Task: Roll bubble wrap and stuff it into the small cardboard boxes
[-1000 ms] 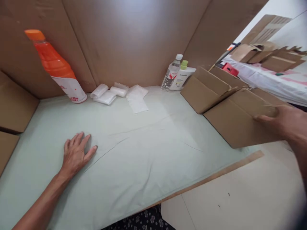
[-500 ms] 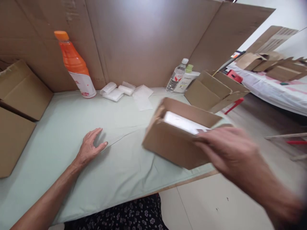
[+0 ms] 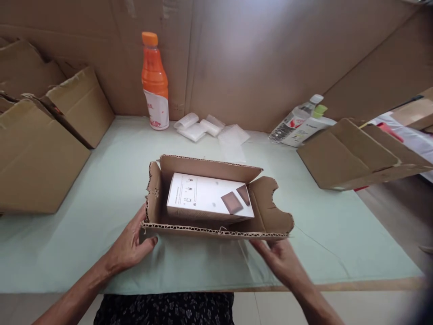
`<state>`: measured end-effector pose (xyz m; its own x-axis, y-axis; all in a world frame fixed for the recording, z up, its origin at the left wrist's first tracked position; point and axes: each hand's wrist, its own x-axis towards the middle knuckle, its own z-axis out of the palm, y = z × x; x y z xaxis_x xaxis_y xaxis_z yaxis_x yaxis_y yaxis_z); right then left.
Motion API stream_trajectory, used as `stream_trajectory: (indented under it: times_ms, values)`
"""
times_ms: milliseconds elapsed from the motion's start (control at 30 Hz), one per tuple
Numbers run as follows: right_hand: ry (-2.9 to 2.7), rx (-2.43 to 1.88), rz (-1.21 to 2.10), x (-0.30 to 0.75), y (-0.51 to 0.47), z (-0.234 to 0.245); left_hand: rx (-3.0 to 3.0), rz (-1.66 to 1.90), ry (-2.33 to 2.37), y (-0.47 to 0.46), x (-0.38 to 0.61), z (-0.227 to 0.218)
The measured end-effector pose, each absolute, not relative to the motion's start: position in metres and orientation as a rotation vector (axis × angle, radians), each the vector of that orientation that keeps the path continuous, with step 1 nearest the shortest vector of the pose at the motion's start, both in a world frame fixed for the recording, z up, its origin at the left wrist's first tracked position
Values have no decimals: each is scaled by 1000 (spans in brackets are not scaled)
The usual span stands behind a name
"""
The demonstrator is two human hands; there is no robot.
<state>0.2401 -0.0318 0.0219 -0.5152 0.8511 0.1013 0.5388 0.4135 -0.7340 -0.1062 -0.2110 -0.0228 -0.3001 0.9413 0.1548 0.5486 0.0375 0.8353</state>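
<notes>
An open-topped cardboard box (image 3: pixel 216 232) with ragged cut edges is in front of me. Inside it lies a white carton (image 3: pixel 203 194) printed with small diagrams and brown squares. My left hand (image 3: pixel 130 248) grips the box's left end, thumb on the near side and fingers partly hidden behind the end wall. At the near right corner my right hand (image 3: pixel 279 259) holds the box from below, its fingertips partly covered by the cardboard.
An orange bottle (image 3: pixel 155 85), clear plastic packets (image 3: pixel 199 128), a clear bottle (image 3: pixel 296 119) and a white tube (image 3: pixel 309 131) line the back cardboard wall. Other cardboard boxes stand at left (image 3: pixel 40 158) and right (image 3: pixel 348 153). A pale green cloth (image 3: pixel 111 180) covers the table.
The cardboard box has come from the right to the middle, turned to face me. My left hand, free before, now grips its left end. The view has swung left.
</notes>
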Motion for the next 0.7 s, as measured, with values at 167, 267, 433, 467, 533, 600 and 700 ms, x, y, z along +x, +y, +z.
stream_trajectory:
  times_ms: [167,267,433,467,533,600,700]
  values:
    - [-2209,-1259,946,218,-46,-4,1464,1201,1993,-205,-89,-17]
    - [-2134,-1260,933,218,-47,-7,1377,1211,2064,-201,-83,-20]
    - [-2104,-1304,886,222,-52,-22,1340,1194,2093,-199,-77,-28]
    - [-2105,-1302,881,223,-52,-23,1353,1186,2090,-199,-77,-30]
    - [-2113,-1246,870,227,-46,-15,1388,1178,2080,-201,-78,-34]
    - [-2085,-1179,806,231,-36,10,1436,1186,2079,-204,-81,-38]
    - [-1953,-1157,628,228,-20,74,1533,1196,2013,-206,-95,-33]
